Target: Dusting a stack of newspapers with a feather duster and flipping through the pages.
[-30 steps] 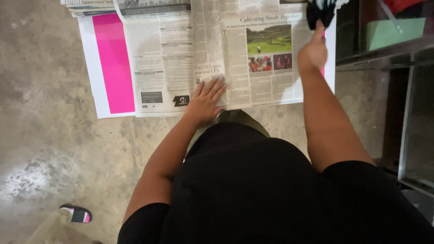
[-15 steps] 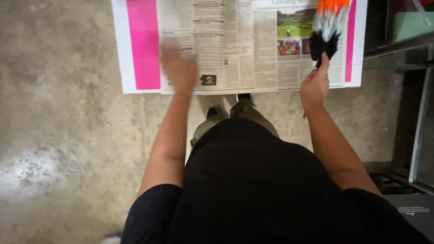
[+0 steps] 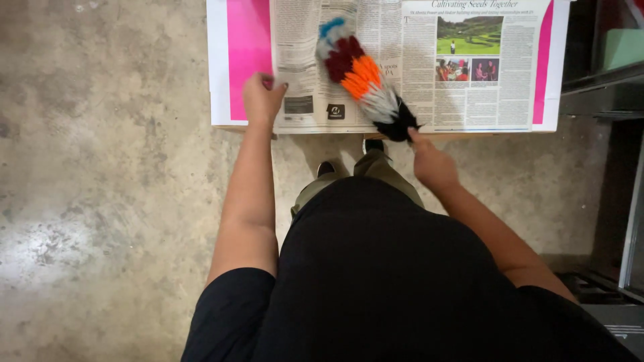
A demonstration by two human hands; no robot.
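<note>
I'm looking straight down past a black shirt (image 3: 402, 281) at a concrete floor (image 3: 100, 201). My left hand (image 3: 263, 99) presses flat on the near edge of a spread newspaper (image 3: 416, 74), fingers over the seam between print and a bright pink panel (image 3: 247, 53). My right hand (image 3: 433, 164) grips the dark handle end of a multicoloured duster (image 3: 359, 74), its blue, red, orange and white fluff lying slantwise across the columns, blurred. Dark shoes (image 3: 327, 167) peek out just below the paper's edge. Shelving (image 3: 604, 67) stands to the right.
</note>
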